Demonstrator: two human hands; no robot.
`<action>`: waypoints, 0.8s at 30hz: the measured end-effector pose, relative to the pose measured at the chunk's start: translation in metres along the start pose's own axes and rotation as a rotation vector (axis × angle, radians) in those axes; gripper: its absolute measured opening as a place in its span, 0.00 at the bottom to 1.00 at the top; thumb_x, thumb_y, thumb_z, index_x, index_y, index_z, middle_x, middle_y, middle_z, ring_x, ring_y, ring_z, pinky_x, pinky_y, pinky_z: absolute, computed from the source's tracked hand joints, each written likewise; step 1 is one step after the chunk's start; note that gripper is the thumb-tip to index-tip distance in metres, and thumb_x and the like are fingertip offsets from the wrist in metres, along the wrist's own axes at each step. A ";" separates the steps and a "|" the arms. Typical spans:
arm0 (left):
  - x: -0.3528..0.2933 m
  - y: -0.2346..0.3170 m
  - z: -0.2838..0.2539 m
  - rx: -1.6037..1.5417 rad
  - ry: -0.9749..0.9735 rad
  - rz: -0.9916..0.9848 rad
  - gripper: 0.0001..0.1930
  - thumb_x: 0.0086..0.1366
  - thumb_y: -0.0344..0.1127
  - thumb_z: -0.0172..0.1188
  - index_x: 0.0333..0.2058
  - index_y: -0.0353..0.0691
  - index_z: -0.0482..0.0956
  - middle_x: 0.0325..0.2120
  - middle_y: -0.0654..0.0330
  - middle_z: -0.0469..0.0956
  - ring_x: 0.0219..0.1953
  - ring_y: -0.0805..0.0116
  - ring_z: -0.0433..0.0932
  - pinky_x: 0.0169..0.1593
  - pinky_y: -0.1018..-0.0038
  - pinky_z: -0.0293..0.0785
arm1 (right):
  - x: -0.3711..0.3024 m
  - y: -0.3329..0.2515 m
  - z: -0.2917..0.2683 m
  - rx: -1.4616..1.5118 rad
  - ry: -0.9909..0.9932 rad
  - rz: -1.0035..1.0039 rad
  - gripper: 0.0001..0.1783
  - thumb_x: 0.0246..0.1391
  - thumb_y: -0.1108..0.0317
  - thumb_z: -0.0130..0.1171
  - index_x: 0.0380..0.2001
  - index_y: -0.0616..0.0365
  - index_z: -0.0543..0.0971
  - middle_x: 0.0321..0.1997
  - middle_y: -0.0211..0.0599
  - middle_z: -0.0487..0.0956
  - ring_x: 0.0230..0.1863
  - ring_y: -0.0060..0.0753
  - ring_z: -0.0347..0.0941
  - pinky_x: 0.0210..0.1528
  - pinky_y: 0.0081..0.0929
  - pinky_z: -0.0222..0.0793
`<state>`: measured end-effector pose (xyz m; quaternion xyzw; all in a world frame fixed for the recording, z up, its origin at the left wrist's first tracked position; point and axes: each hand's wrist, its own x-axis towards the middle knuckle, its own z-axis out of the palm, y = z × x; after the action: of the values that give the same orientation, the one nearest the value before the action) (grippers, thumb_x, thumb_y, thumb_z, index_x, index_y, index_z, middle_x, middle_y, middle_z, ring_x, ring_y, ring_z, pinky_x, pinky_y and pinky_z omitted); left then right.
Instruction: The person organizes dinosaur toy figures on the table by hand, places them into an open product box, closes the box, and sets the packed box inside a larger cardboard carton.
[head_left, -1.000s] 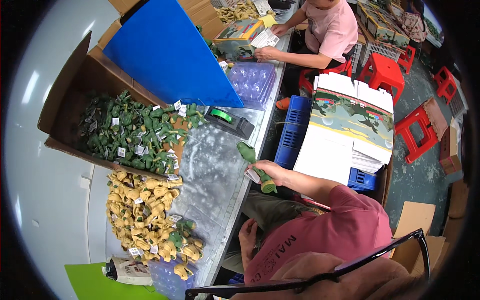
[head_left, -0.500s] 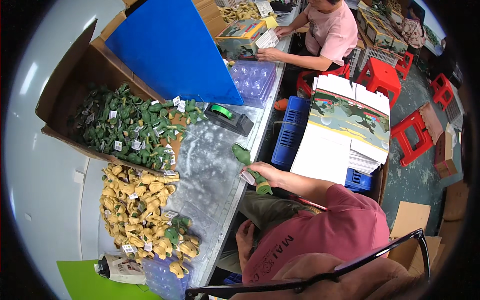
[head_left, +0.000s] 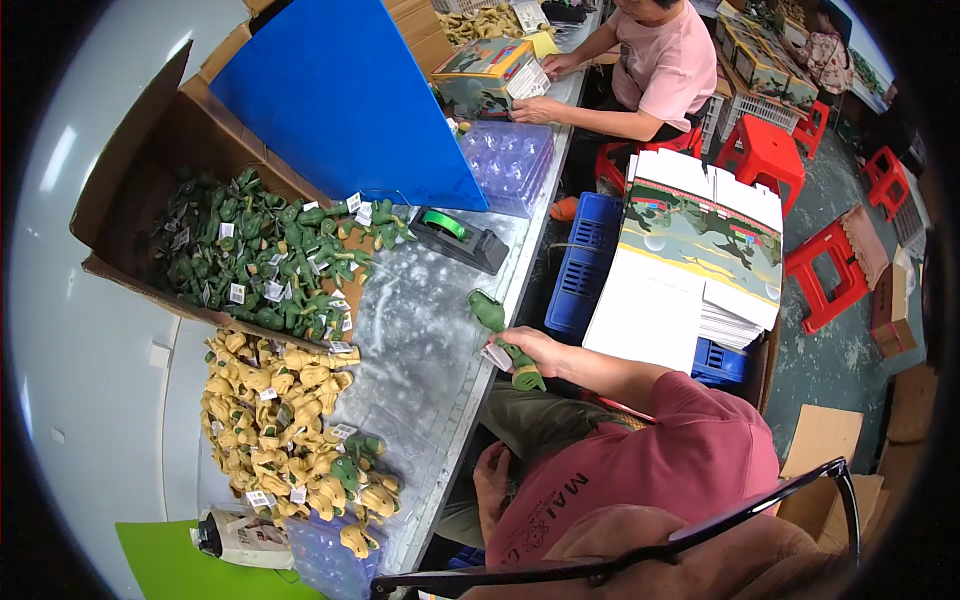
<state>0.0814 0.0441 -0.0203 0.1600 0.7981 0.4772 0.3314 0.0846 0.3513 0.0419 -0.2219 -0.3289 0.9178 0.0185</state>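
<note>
My right hand point(head_left: 532, 347) is closed around a green toy figure, seemingly a dinosaur point(head_left: 487, 311), at the table's edge. Its rounded green end points away from me, and a white tag hangs by my fingers. Low beside my lap, my left hand point(head_left: 491, 474) has curled fingers; whatever they may hold is hidden. Many green toy figures point(head_left: 250, 240) with white tags fill a cardboard box point(head_left: 125, 200) lying open toward the table. Nearer, tan toy figures point(head_left: 265, 410) lie heaped, with a few green ones point(head_left: 345, 472) at the heap's edge.
A tape dispenser point(head_left: 480, 248) with green tape stands by a blue board point(head_left: 340, 100). Clear plastic trays point(head_left: 508, 165) are stacked behind it. Printed card sheets point(head_left: 700, 235) lie over blue crates point(head_left: 585, 265) to the right. A co-worker point(head_left: 665, 60) sits at the table's far end.
The co-worker's hands have shifted the white printed sheet left, against the printed box. My right hand keeps hold of the green toy figure, nearly still; my left hand has hardly moved.
</note>
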 end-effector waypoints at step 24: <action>0.001 -0.012 0.004 -0.134 -0.004 -0.032 0.18 0.70 0.34 0.62 0.54 0.31 0.77 0.44 0.52 0.83 0.46 0.66 0.81 0.50 0.71 0.75 | -0.002 -0.003 -0.003 -0.042 0.036 0.013 0.18 0.66 0.55 0.53 0.50 0.53 0.80 0.40 0.31 0.80 0.35 0.25 0.76 0.31 0.25 0.74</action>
<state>0.0836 0.0413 -0.0325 0.1255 0.7662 0.5239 0.3504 0.0872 0.3551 0.0421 -0.2406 -0.3463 0.9066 0.0139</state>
